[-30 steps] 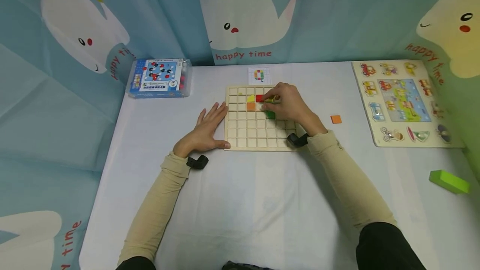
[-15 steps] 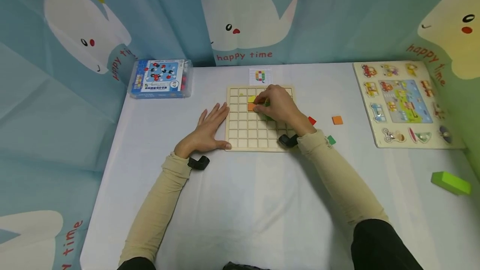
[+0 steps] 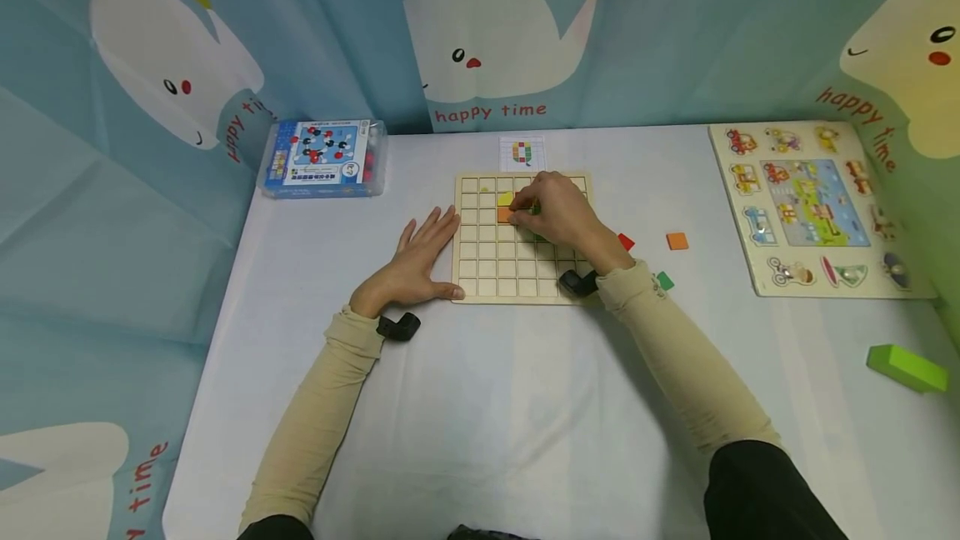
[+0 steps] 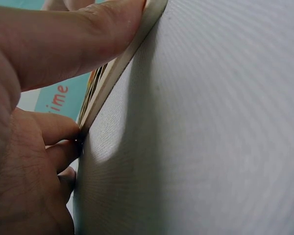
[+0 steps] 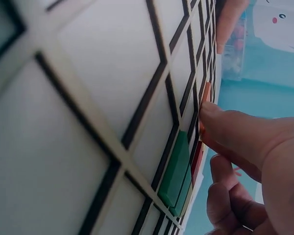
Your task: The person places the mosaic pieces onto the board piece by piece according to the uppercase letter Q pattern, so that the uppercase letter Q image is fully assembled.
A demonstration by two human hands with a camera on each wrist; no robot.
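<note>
A wooden grid board lies on the white table, with yellow and orange tiles in its upper cells. Over the board, my right hand has thumb and finger together at the orange tile, pinching it in the right wrist view. A green tile and a red tile sit beside it, mostly covered by the hand in the head view. My left hand spreads flat along the board's left edge, its thumb resting on the corner rim.
Loose red, orange and green tiles lie right of the board. A pattern card is behind it. Farther out are a plastic box, a picture puzzle and a green block.
My right hand has shifted left from the red tile to the orange one, then stayed there. Loose red and green tiles came into view by the right forearm. The left hand keeps its place.
</note>
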